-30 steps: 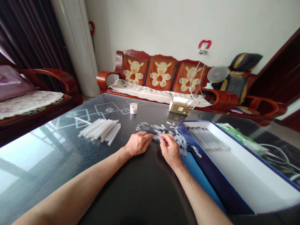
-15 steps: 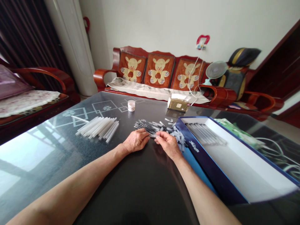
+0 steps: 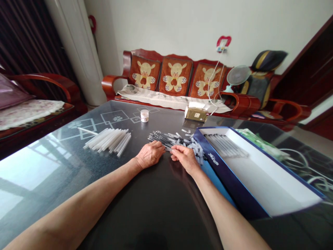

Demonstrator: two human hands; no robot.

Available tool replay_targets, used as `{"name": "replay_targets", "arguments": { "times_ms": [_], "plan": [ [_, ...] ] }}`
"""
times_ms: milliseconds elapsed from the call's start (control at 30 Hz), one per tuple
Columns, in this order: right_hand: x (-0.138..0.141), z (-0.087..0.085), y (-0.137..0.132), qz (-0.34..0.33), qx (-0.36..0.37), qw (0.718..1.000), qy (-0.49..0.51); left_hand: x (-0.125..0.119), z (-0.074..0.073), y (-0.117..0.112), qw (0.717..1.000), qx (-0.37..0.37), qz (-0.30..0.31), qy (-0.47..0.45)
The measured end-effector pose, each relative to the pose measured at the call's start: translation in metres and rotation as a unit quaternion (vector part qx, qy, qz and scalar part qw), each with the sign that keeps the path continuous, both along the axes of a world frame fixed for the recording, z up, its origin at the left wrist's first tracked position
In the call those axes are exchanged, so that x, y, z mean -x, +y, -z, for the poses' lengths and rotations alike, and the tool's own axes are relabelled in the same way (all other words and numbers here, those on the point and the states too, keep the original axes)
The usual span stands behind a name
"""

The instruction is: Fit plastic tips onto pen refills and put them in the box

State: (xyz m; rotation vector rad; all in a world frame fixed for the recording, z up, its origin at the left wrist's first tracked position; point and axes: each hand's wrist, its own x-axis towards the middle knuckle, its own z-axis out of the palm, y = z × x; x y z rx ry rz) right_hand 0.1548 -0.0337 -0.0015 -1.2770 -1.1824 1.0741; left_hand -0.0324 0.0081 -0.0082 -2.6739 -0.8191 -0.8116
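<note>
My left hand (image 3: 150, 154) rests knuckles-up on the dark glass table (image 3: 145, 205), fingers curled at the near edge of a pile of thin dark pen refills (image 3: 163, 138). My right hand (image 3: 184, 156) sits close beside it, fingers pinched together on a small pale piece, next to a heap of small whitish-grey caps (image 3: 195, 148). What the left fingers hold is hidden. A bundle of white plastic tubes (image 3: 108, 140) lies to the left, apart from both hands.
An open blue box with a white inside (image 3: 257, 170) lies at the right and holds several finished pens (image 3: 225, 146). A small white jar (image 3: 144, 115) and a brown carton (image 3: 195, 113) stand further back. Behind the table is a wooden sofa (image 3: 177, 78).
My right hand has drawn left from the cap heap until its fingers meet the left hand's. The view has shifted slightly.
</note>
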Motion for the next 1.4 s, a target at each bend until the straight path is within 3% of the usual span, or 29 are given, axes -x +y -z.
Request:
{"name": "replay_targets", "arguments": {
  "times_ms": [767,1100,1200,1267,1333,1400],
  "plan": [
    [0.001,-0.018,-0.003,-0.013,0.135,0.987,0.084,0.0,-0.001,-0.002,0.998,-0.059,0.005,0.017],
    [-0.001,-0.015,0.0,-0.034,0.169,0.98,0.098,-0.001,-0.001,-0.001,0.998,-0.058,0.008,0.021],
    [0.004,-0.012,-0.001,-0.019,0.093,0.995,-0.011,-0.001,-0.001,0.0,0.999,-0.052,0.013,0.004],
    [0.009,-0.011,-0.005,0.003,-0.036,0.986,-0.164,-0.001,-0.002,0.0,0.998,-0.053,0.021,-0.011],
    [0.012,-0.013,-0.009,0.007,-0.172,0.932,-0.318,-0.001,-0.002,0.0,0.998,-0.056,0.035,-0.017],
    [0.014,-0.018,-0.015,-0.005,-0.229,0.875,-0.426,0.0,-0.001,0.001,0.997,-0.061,0.042,-0.034]
  ]
}}
